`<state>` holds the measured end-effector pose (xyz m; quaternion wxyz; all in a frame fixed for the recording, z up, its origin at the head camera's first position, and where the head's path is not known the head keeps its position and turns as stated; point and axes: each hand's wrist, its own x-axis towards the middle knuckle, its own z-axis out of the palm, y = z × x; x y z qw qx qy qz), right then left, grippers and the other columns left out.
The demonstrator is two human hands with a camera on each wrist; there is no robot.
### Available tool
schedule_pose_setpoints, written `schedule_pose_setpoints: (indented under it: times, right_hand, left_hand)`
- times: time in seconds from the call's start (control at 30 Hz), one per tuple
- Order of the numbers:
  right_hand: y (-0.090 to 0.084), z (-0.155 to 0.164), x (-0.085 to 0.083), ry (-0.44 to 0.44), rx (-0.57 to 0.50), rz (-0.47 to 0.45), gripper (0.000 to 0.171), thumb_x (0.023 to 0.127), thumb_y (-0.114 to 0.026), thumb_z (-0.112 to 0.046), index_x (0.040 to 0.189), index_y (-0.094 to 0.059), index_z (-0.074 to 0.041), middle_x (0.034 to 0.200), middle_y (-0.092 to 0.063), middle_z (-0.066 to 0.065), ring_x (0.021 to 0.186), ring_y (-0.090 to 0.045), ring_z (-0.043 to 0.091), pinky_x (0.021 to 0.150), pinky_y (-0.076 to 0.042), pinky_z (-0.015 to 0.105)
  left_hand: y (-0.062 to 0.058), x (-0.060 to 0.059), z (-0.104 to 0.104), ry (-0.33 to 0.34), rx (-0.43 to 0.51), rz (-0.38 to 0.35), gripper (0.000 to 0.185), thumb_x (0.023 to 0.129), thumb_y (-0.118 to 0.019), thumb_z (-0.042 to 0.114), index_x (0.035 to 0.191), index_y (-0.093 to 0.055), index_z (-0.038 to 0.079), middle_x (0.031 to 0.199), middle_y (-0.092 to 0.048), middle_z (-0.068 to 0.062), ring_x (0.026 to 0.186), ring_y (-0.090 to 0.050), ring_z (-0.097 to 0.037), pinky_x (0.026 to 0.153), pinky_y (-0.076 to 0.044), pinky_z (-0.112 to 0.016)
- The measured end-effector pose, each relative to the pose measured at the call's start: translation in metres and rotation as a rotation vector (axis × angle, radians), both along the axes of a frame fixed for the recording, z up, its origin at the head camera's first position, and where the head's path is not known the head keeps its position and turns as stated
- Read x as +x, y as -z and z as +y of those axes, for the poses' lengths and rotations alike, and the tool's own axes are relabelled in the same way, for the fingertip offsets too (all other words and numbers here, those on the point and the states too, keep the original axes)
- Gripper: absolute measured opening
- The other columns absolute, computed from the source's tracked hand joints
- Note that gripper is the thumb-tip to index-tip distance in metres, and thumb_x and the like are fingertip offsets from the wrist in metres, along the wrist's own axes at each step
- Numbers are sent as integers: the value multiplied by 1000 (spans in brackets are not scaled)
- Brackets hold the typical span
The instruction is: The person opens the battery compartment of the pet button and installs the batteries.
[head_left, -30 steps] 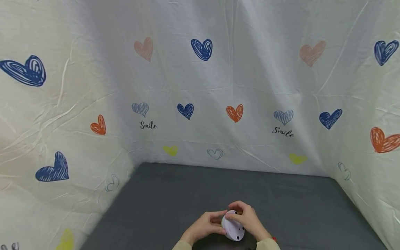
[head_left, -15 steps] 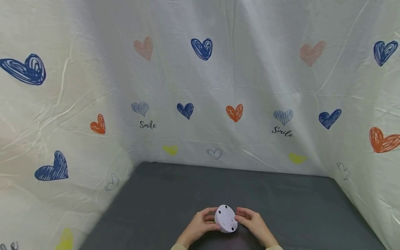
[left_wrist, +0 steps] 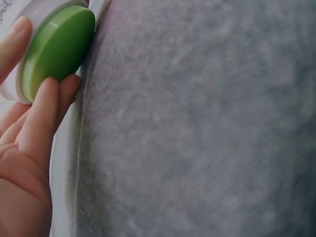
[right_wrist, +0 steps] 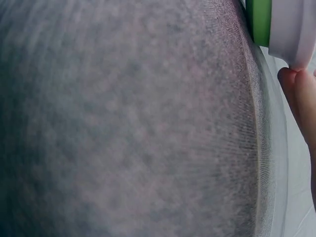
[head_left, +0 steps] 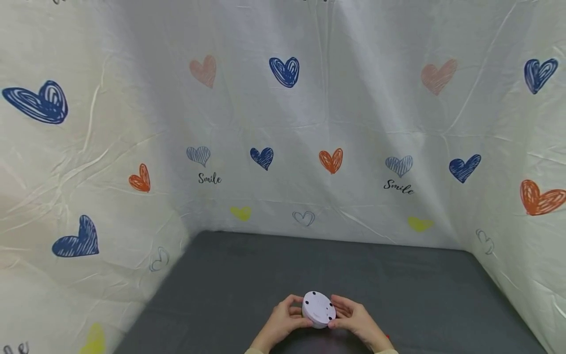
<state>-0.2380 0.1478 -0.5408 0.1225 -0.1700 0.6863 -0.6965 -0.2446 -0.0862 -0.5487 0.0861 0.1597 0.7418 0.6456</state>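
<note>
A small round white device [head_left: 318, 309], disc-shaped with a green face [left_wrist: 59, 47] on one flat side, is held up just above the near edge of a table, between both of a person's hands. Its white flat side, marked with a few small dark dots, tilts up toward the person; the green side faces down and away, so its short axis runs slantwise rather than upright. The left hand [head_left: 285, 317] cups the disc from the left, fingers curled round its rim, one fingertip [left_wrist: 54, 89] touching the green edge. The right hand [head_left: 355, 318] grips the opposite rim in the same way. Both are equally close to it, meeting at the person's middle. Below lies a dark grey felt-like table cover [head_left: 420, 290]. A white cloth [head_left: 353, 123] printed with coloured hearts and the word "Smile" walls the table on three sides.
</note>
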Motion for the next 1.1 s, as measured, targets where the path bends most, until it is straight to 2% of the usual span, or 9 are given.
schedule_pose_setpoints:
  times: [0.13,0.27,0.33,0.47,0.57,0.7,0.83,0.97,1.1]
  right_hand:
    - [-1,1,1,2,-26,-1,75,78,-74,-5,131,-30,23,130,-38,38,123,-37,41,95,-41,28]
    - [0,2,1,-12,-34,0,74,77,-73,-2,131,-29,23,130,-37,38,123,-36,43,96,-40,28]
    - [1,2,1,-27,-34,-5,73,78,-73,-1,131,-29,23,131,-37,38,122,-38,42,94,-42,28]
    - [2,2,1,-53,-21,-10,71,78,-73,-1,132,-31,21,131,-37,37,120,-42,39,92,-44,27]
    - [2,2,1,-59,-15,-11,70,78,-73,-1,131,-33,20,132,-37,36,119,-43,37,92,-44,26]
    - [2,1,2,-56,-18,-8,69,78,-72,-1,131,-33,21,131,-37,37,119,-42,37,92,-43,25]
    - [1,1,4,-35,-4,12,65,79,-71,-1,129,-36,21,129,-40,37,119,-43,38,91,-44,27]
    - [-2,-1,7,57,94,118,52,80,-72,-7,122,-51,15,124,-50,30,115,-48,36,88,-47,30]
    - [-4,-7,11,177,263,360,37,80,-73,-20,110,-67,1,115,-61,16,108,-56,30,85,-49,31]
  left_hand:
    - [-2,1,3,-17,-21,30,51,66,-84,12,106,-54,0,104,-64,-17,99,-61,-25,77,-53,-31]
    - [-1,2,5,3,-22,37,54,63,-85,8,102,-48,0,114,-56,-19,109,-55,-32,82,-51,-33]
    - [0,2,5,14,-22,32,63,62,-86,8,109,-45,-2,120,-51,-21,114,-50,-34,87,-48,-33]
    - [2,0,3,57,-20,23,92,63,-86,10,135,-30,-8,135,-37,-30,126,-37,-37,97,-39,-35]
    - [3,-1,2,107,-19,34,100,65,-85,9,142,-23,-8,142,-28,-29,130,-31,-36,100,-35,-35]
    - [4,-3,2,145,-30,66,95,65,-84,7,141,-29,-6,140,-35,-24,128,-34,-31,99,-37,-32]
    - [4,-4,2,154,-30,69,90,65,-84,6,138,-34,-6,136,-42,-19,125,-40,-27,96,-40,-30]
    - [5,-4,4,150,-4,53,87,65,-84,4,137,-36,-4,135,-44,-17,123,-43,-25,94,-42,-28]
    - [7,-4,6,134,23,51,85,64,-84,3,136,-38,-4,134,-44,-17,122,-44,-25,92,-43,-27]
